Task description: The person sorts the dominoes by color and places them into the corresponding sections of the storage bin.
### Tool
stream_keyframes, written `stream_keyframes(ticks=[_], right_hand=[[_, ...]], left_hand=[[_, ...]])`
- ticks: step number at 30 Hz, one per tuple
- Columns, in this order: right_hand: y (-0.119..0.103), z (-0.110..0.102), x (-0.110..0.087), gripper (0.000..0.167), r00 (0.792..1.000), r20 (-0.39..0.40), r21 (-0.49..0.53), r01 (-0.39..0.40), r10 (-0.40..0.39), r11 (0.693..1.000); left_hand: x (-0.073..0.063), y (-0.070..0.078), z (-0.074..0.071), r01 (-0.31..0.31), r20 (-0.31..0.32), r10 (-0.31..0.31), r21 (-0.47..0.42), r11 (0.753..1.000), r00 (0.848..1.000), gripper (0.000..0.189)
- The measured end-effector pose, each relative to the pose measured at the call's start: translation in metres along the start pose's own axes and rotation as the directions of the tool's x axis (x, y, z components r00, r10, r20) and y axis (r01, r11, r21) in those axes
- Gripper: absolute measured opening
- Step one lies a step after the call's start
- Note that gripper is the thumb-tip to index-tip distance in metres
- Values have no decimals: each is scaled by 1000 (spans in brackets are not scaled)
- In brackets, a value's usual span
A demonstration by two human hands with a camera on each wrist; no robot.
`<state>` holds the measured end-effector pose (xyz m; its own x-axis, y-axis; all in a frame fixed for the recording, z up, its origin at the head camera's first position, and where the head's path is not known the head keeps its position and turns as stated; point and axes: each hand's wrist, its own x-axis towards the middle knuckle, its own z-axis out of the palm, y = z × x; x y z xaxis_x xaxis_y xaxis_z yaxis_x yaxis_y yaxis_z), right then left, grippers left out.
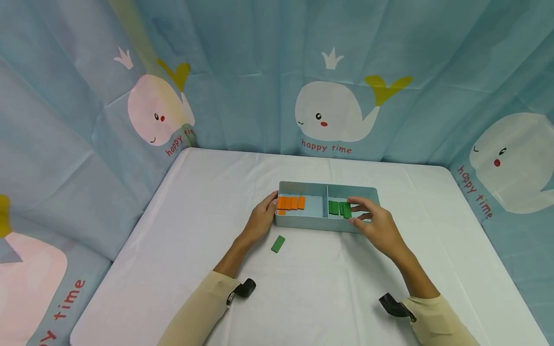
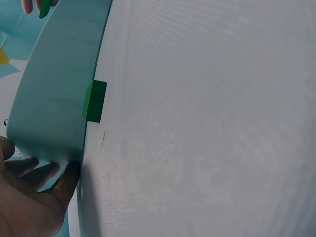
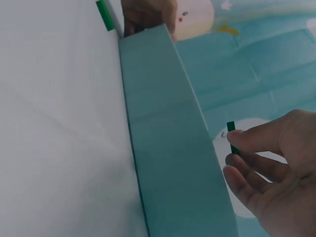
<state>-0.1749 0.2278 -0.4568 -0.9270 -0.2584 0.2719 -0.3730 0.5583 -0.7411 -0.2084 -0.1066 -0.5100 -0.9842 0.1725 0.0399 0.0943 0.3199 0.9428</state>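
Your right hand [image 1: 375,222] reached forward from a cream sleeve, forearm slanting in from the near right, wrist over the tray's front wall at its right end, palm turned inward. Its thumb and forefinger pinched a green block [image 3: 231,137] on edge, the grip narrow and closed on that piece, while the other fingers [image 3: 247,170] lay loosely curved below it. The pinched block sat just above the right compartment of the pale blue tray [image 1: 318,222], touching or almost touching the end of the row of green blocks [image 1: 336,208] already lying there; which of the two I cannot tell. Your left hand [image 1: 261,220] stretched out along the table, forearm angled in from the near left, and rested against the tray's left end wall with fingers fairly straight, thumb up near the rim, holding nothing between them. Just beyond that thumb, inside the left compartment, lay a row of orange blocks [image 1: 291,203]. A loose green block [image 1: 278,243] lay flat on the white tablecloth [image 1: 195,202], near your left wrist and just short of the tray's front wall, apart from both hands.
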Motion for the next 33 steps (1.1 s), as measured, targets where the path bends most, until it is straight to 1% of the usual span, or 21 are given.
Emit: stream_keyframes(ticks=[7,15,18,21,27,33], right_hand=[[10,-4,5,57,1000,6,-20,-30,30,999],[19,-9,13,57,993,30,-45,-113,115,993],[22,-10,15,57,990,39,-49,-133,135,990],[24,-11,17,58,990,45,-58,-134,136,989],[28,-14,26,56,992,61,-81,-107,113,991],[32,-13,33,57,985,106,-86,-129,138,988]], left_hand=[[0,0,0,18,-7,-18,14,1000,1000,57],[0,0,1,21,-11,-21,5,1000,1000,56],[1,-1,1,26,-13,-26,5,1000,1000,57],[1,-1,1,30,-14,-30,10,1000,999,57],[1,-2,1,22,-15,-21,15,1000,1000,57],[0,0,2,28,-15,-27,11,1000,1000,56]])
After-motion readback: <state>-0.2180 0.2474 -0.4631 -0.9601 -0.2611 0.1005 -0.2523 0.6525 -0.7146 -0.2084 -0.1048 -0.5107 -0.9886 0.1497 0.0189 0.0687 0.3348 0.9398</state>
